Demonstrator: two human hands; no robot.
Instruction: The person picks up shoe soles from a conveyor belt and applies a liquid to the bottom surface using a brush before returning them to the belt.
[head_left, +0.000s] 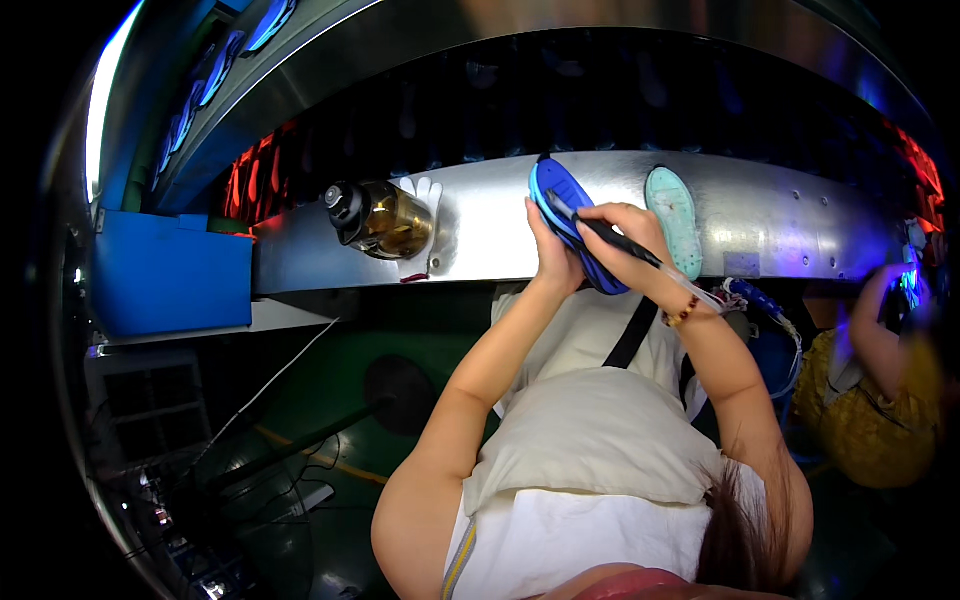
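Note:
My left hand [556,258] grips a blue shoe sole [568,182] with a light-blue edge, tilted just above the front of the metal bench [480,225]. Closed around a black pen-shaped tool [628,244] with a clear tube or cord at its rear, my right hand [640,262] leans over the sole. The tool's grey tip is at the sole's upper face; whether it touches cannot be made out. Flat on the bench, right beside my right hand, lies a mint-green sole [672,212].
A dark-capped bottle of brownish contents [392,222] lies on a white glove [428,194] at bench left. Farther left stands a blue box [170,272]. Beyond the bench is a dark opening with dim soles. Another person in yellow [868,405] works at right.

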